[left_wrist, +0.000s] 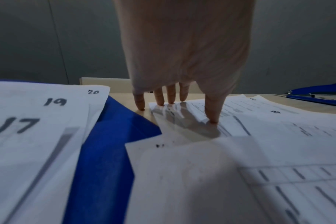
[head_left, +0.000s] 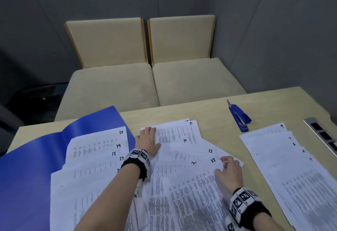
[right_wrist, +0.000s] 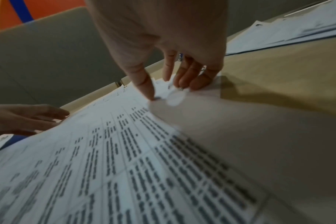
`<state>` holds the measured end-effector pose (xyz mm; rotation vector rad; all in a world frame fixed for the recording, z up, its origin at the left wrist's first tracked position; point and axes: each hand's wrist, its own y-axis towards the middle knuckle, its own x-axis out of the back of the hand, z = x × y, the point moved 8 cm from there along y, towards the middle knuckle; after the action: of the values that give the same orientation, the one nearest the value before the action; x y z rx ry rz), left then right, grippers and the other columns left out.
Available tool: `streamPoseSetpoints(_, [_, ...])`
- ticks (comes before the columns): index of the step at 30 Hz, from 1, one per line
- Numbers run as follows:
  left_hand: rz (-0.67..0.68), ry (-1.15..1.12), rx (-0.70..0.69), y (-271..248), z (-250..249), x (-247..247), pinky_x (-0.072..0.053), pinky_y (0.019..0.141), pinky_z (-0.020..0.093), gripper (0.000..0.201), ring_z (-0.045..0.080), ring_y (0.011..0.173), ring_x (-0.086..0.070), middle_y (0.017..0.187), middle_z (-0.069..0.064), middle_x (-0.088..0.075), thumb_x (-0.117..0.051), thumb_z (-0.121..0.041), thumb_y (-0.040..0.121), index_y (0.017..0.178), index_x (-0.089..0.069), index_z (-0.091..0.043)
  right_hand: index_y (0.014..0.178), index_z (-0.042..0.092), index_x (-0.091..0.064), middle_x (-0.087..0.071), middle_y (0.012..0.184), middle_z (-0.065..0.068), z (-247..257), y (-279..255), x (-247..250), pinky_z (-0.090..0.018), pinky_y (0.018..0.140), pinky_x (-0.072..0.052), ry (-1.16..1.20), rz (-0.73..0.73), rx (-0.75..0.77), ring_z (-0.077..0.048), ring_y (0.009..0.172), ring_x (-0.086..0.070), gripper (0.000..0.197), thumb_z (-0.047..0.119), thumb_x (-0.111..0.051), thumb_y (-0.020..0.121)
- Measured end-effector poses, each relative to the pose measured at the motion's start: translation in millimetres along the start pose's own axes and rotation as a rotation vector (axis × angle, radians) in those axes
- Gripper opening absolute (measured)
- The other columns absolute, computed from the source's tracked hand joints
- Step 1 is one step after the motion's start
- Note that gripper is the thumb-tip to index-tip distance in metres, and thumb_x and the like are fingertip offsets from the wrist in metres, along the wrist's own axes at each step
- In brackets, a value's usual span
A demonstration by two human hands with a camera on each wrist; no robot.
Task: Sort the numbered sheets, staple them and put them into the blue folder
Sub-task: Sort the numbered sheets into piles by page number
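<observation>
Pinching sheet 23 [head_left: 213, 160] corner: right grip [head_left: 228, 169] | left grip [head_left: 147, 142] spread flat, pressing sheet 10 [head_left: 182, 140]

Sheets [head_left: 98, 158] on folder [head_left: 36, 158], stapler [head_left: 239, 119] far right

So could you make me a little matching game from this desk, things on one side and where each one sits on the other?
Things:
1. blue stapler
2. open blue plastic folder
3. sheet marked 9
4. left hand

Places:
A. pressed flat on the middle papers
B. top of the right-hand pile
C. far side of the desk, bare wood
D. left side, under sheets 17 to 20

Pairs: 1-C, 2-D, 3-B, 4-A
</observation>
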<state>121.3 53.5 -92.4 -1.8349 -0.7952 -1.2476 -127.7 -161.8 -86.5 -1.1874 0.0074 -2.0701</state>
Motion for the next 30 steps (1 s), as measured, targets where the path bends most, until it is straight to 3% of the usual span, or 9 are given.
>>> streamPoseSetpoints(6, [0.125, 0.064, 0.045, 10, 13, 3, -0.031, 0.107, 0.052, 0.095, 0.029, 0.138, -0.024, 0.152, 0.004, -0.020, -0.066, -0.055, 0.077, 0.148, -0.016, -0.016, 0.114, 0.025, -0.045, -0.041, 0.116, -0.003, 1, 6, -8, -0.035, 0.089, -0.041, -0.138, 0.069, 0.010, -0.022, 0.118, -0.038, 0.048, 0.031, -0.070, 0.073])
streamPoseSetpoints(9, [0.134, 0.101, 0.067, 13, 10, 9, -0.038, 0.098, 0.050, 0.086, 0.029, 0.125, -0.034, 0.137, 0.006, -0.031, -0.073, -0.054, 0.070, 0.137, -0.031, -0.018, 0.108, 0.029, -0.042, -0.040, 0.113, 0.000, -1, 10, -8, -0.036, 0.086, -0.045, -0.127, 0.060, 0.011, -0.021, 0.114, -0.042, 0.045, 0.030, -0.069, 0.071])
streamPoseSetpoints(13, [0.127, 0.126, 0.075, 16, 9, 15, -0.039, 0.098, 0.048, 0.090, 0.029, 0.121, -0.037, 0.132, 0.006, -0.034, -0.077, -0.055, 0.066, 0.135, -0.032, -0.021, 0.114, 0.034, -0.041, -0.036, 0.113, 0.003, 0, 14, -14, -0.037, 0.091, -0.046, -0.156, 0.156, 0.053, -0.019, 0.111, -0.049, 0.047, 0.030, -0.068, 0.075])
streamPoseSetpoints(16, [0.109, 0.117, 0.055, 13, 7, 15, -0.040, 0.097, 0.048, 0.089, 0.028, 0.119, -0.039, 0.130, 0.005, -0.036, -0.077, -0.055, 0.065, 0.135, -0.033, -0.023, 0.106, 0.037, -0.040, -0.035, 0.110, 0.004, -2, 16, -15, -0.036, 0.089, -0.047, -0.168, 0.152, 0.043, -0.017, 0.105, -0.050, 0.042, 0.030, -0.067, 0.075])
streamPoseSetpoints(21, [0.016, 0.085, 0.012, 5, 2, 23, -0.040, 0.092, 0.042, 0.071, 0.026, 0.111, -0.044, 0.124, 0.004, -0.040, -0.076, -0.044, 0.070, 0.125, -0.039, -0.020, 0.092, 0.028, -0.045, -0.040, 0.100, 0.005, 0, 16, -12, -0.034, 0.082, -0.045, -0.191, 0.112, 0.043, -0.015, 0.100, -0.041, 0.028, 0.031, -0.066, 0.075])
streamPoseSetpoints(23, [-0.062, -0.034, -0.003, 2, -1, 29, -0.042, 0.084, 0.036, 0.049, 0.025, 0.101, -0.050, 0.113, 0.004, -0.050, -0.070, -0.032, 0.075, 0.115, -0.046, -0.018, 0.073, 0.023, -0.042, -0.041, 0.083, 0.006, 2, 18, -10, -0.032, 0.072, -0.040, -0.146, 0.135, 0.047, -0.019, 0.089, -0.041, 0.021, 0.025, -0.063, 0.077])
streamPoseSetpoints(26, [-0.165, -0.503, 0.082, -9, 6, 38, -0.035, 0.059, 0.030, 0.013, 0.024, 0.071, -0.049, 0.073, 0.001, -0.053, -0.066, -0.019, 0.079, 0.084, -0.054, -0.015, 0.062, 0.017, -0.034, -0.038, 0.066, 0.001, 1, 19, -7, -0.031, 0.062, -0.031, -0.063, 0.149, 0.057, -0.022, 0.070, -0.039, 0.028, 0.014, -0.057, 0.080])
streamPoseSetpoints(28, [-0.244, -0.754, 0.112, -17, 12, 49, -0.034, 0.057, 0.028, 0.013, 0.019, 0.063, -0.046, 0.066, 0.003, -0.054, -0.068, -0.015, 0.080, 0.076, -0.057, -0.011, 0.063, 0.017, -0.033, -0.037, 0.064, 0.000, 1, 18, -4, -0.030, 0.060, -0.027, -0.018, 0.160, 0.046, -0.021, 0.064, -0.036, 0.030, 0.011, -0.054, 0.084])
streamPoseSetpoints(30, [-0.390, -0.843, 0.118, -27, 15, 74, -0.038, 0.064, 0.029, 0.013, 0.017, 0.067, -0.049, 0.074, 0.010, -0.060, -0.065, -0.017, 0.084, 0.085, -0.060, -0.005, 0.064, 0.017, -0.034, -0.037, 0.064, 0.000, 1, 19, -3, -0.030, 0.058, -0.027, 0.007, 0.183, 0.036, -0.020, 0.063, -0.036, 0.030, 0.010, -0.053, 0.087])
